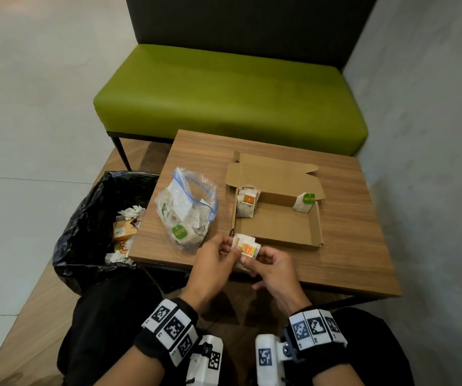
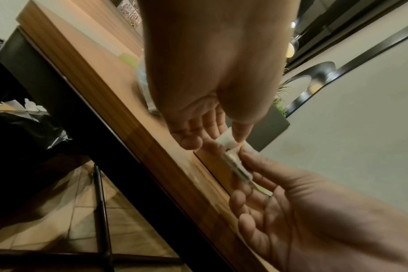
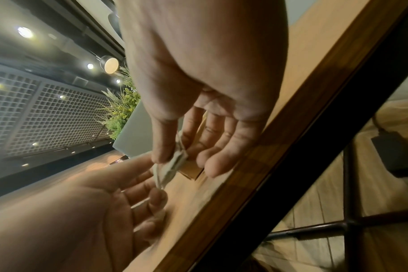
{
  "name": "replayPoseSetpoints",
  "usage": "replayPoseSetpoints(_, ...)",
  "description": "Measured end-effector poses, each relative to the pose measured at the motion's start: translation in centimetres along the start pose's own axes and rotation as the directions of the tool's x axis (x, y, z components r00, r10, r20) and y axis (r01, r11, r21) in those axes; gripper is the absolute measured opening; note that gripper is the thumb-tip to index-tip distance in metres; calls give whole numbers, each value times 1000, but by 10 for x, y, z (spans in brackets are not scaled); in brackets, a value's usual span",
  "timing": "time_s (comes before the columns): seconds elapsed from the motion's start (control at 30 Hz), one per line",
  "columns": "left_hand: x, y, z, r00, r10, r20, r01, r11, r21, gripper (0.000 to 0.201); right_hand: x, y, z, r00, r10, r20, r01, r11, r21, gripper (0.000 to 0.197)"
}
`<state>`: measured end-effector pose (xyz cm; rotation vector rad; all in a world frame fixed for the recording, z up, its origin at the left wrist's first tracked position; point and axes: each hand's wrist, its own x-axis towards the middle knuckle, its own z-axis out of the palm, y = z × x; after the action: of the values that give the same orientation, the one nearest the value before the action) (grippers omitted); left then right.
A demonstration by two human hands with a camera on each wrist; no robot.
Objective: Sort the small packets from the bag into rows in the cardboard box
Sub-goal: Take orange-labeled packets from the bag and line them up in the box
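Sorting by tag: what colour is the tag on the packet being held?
Orange-yellow with a red mark on the packet, clearest in the head view.

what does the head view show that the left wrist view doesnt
Only the head view shows the box, its orange-tag stack at the left, one green-tag packet at the right, the whole bag, the bin and the bench.

Only the left wrist view shows the table's underside, its dark frame and the floor.

Both show the left hand and right hand pinching a packet over the table.
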<state>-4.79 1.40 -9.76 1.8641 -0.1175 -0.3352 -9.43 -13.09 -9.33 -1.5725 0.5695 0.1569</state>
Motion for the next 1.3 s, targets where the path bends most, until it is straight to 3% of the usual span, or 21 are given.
replayPoseSetpoints(0.17, 6, 7, -6, 999, 35, 34, -35, 999, -19, 9, 0, -10, -10, 995, -62, 82, 63, 998, -17, 26)
replayPoseSetpoints(0.27, 9, 11, -6, 999, 48, 18, -47, 998, -52, 11, 2, -13, -15, 995, -78, 69, 78, 997, 11, 36)
replayPoseSetpoints(0.47, 13, 18, -1, 997, 78, -7, -78, 991, -104, 11, 1, -16, -22, 991, -123, 60, 121, 992, 37, 17)
replayPoseSetpoints(0.67, 21, 25, 3, 992, 118, 41, -118, 993, 10, 11, 9, -27, -30, 986, -161, 33, 164, 977, -135, 16)
replayPoseSetpoints(0.9, 28, 23, 7, 987, 145, -68, -126, 965, 231, 14, 41, -48, -43, 972, -230, -52, 202, 927, -317, 9)
replayPoseSetpoints(0.97, 27, 19, 8, 988, 149, -50, -126, 940, 316, 20, 56, -50, -42, 968, -244, -59, 206, 906, -369, 10)
replayPoseSetpoints(1.1, 25, 18, 9, 989, 145, 38, -145, 873, 466, 29, 86, -53, -29, 967, -254, -2, 222, 847, -482, 6)
replayPoseSetpoints(1.3, 27, 19, 8, 989, 116, 87, -145, 823, 549, 30, 112, -48, -15, 989, -150, -13, 97, 703, -704, 13)
